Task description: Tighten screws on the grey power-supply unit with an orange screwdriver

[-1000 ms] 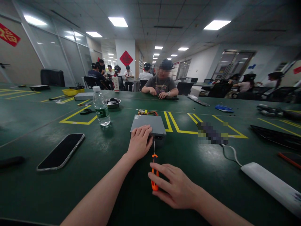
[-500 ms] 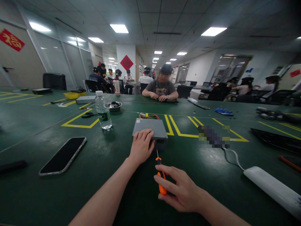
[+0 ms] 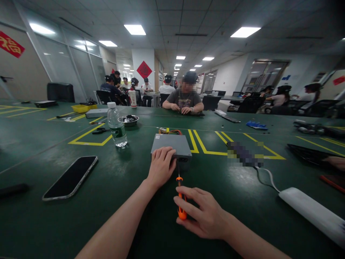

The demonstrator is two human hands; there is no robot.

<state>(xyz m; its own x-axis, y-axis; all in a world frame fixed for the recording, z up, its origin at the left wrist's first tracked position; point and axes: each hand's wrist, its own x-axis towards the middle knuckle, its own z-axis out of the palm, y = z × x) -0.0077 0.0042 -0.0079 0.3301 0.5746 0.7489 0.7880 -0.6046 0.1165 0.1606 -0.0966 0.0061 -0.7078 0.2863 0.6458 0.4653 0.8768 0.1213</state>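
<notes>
A green tabletop [image 3: 54, 230] bears a gray metal box [image 3: 172, 142]; the left hand [image 3: 161, 167], grip open, rests over its near edge. The right hand [image 3: 205, 212], grip loosely curled, holds an orange screwdriver [image 3: 182, 212]; its shaft points toward the box.

The room is a bit dim. Bright ceiling lamps [image 3: 134, 30] glow at eleven and one o'clock. The table [image 3: 129, 223] shines softly. Edges look bent, and two o'clock's corner is dark.
</notes>
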